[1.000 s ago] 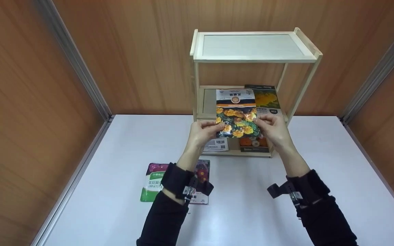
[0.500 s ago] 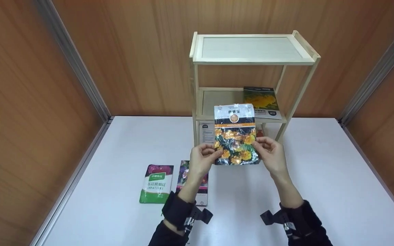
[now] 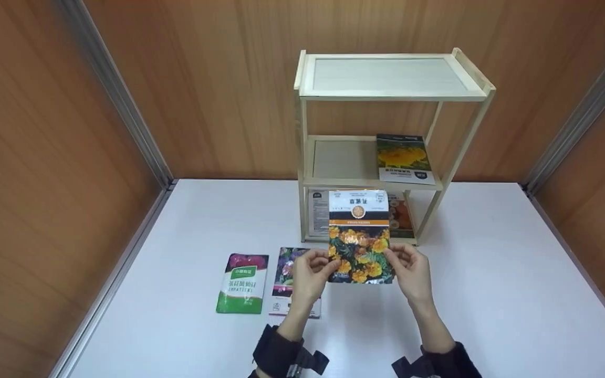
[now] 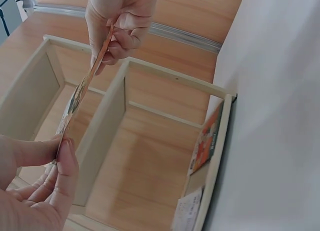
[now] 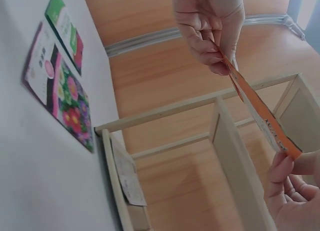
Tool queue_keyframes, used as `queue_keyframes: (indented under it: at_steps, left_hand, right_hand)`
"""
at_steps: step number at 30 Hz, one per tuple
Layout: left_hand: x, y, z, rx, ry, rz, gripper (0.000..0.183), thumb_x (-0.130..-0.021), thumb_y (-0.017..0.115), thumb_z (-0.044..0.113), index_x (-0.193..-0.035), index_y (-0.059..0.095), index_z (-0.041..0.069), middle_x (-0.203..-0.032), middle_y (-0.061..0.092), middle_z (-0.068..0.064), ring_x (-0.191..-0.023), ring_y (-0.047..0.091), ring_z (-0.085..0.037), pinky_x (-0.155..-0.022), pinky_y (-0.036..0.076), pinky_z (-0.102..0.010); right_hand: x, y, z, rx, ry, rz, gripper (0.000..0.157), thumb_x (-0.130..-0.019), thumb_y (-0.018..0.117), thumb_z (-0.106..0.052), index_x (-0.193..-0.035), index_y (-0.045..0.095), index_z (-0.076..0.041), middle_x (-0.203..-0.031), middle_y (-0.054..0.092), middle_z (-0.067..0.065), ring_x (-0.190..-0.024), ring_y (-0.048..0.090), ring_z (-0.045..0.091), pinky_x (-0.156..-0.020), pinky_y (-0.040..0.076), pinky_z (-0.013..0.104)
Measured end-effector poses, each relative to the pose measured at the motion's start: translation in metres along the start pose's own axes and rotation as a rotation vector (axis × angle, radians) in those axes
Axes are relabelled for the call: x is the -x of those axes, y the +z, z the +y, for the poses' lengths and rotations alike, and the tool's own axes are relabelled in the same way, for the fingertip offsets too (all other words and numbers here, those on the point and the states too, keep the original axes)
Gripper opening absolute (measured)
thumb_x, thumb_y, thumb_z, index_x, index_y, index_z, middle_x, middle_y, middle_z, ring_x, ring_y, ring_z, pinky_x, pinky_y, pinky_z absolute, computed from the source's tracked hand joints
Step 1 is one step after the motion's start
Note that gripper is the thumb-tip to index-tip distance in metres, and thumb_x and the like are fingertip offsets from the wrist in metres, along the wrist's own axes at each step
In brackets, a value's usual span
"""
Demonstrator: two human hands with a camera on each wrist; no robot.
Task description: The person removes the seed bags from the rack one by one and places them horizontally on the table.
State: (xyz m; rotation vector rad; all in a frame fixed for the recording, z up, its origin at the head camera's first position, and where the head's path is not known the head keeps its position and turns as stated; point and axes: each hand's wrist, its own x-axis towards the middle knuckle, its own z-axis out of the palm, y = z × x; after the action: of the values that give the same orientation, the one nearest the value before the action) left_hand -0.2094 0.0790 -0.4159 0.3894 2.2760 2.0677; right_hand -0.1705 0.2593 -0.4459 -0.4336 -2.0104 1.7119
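Observation:
Both hands hold one seed packet (image 3: 360,236) with orange and yellow flowers, up in front of the small shelf. My left hand (image 3: 310,278) pinches its left edge near the bottom between thumb and fingers. On the opposite edge, my right hand (image 3: 410,270) pinches it the same way. The wrist views show the packet edge-on, thin and almost flat, stretched between the left hand (image 4: 37,186) and the right hand (image 4: 120,26). Its printed text is upside down in the head view.
A pale wooden shelf (image 3: 394,97) stands at the back. A yellow-flower packet (image 3: 403,157) lies on its middle tier; a white packet (image 3: 318,212) and an orange one (image 3: 399,215) lie below. Left on the table are a green-and-white packet (image 3: 242,286) and a pink-purple flower packet (image 3: 284,281).
Both hands have drawn the flower packet back from the shelf toward the body, lower in the head view. The middle tier and the packets below it are more exposed now.

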Motion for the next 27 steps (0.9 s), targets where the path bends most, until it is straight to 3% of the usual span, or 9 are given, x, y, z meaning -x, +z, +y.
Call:
queue_keyframes:
  at_steps: [9, 13, 20, 27]
  left_hand:
    - [0.002, 0.009, -0.058, 0.025, -0.032, 0.029, 0.015, -0.072, 0.069, -0.001, -0.082, 0.059, -0.007, -0.068, 0.062, -0.011, -0.060, 0.058, -0.016, -0.056, 0.048, -0.021]
    - [0.005, 0.011, -0.071, 0.016, -0.029, 0.022, 0.017, -0.072, 0.070, 0.001, -0.082, 0.058, -0.005, -0.068, 0.060, -0.008, -0.060, 0.056, -0.013, -0.054, 0.047, -0.020]
    - [0.013, 0.011, -0.079, 0.009, -0.064, 0.030, 0.015, -0.072, 0.070, 0.000, -0.079, 0.058, -0.006, -0.066, 0.060, -0.008, -0.059, 0.055, -0.012, -0.054, 0.046, -0.020]
    - [0.024, 0.010, -0.065, 0.026, -0.092, 0.040, 0.014, -0.071, 0.066, -0.008, -0.079, 0.055, -0.011, -0.066, 0.057, -0.013, -0.060, 0.054, -0.017, -0.053, 0.046, -0.020]
  right_hand:
    - [0.014, 0.002, 0.027, 0.045, 0.093, 0.009, 0.018, -0.085, 0.059, -0.007, -0.095, 0.058, 0.007, -0.077, 0.058, 0.011, -0.062, 0.056, 0.014, -0.052, 0.046, 0.019]
    - [0.019, 0.002, 0.036, 0.065, 0.117, 0.012, 0.019, -0.085, 0.058, -0.008, -0.096, 0.058, 0.006, -0.077, 0.058, 0.009, -0.064, 0.056, 0.014, -0.053, 0.047, 0.019]
    - [0.023, 0.004, 0.049, 0.092, 0.136, 0.002, 0.017, -0.085, 0.058, -0.007, -0.095, 0.058, 0.006, -0.077, 0.059, 0.009, -0.067, 0.058, 0.015, -0.057, 0.049, 0.020]
    - [0.028, 0.005, 0.058, 0.116, 0.150, -0.001, 0.016, -0.085, 0.058, -0.007, -0.095, 0.059, 0.006, -0.077, 0.060, 0.008, -0.069, 0.058, 0.013, -0.062, 0.049, 0.019]
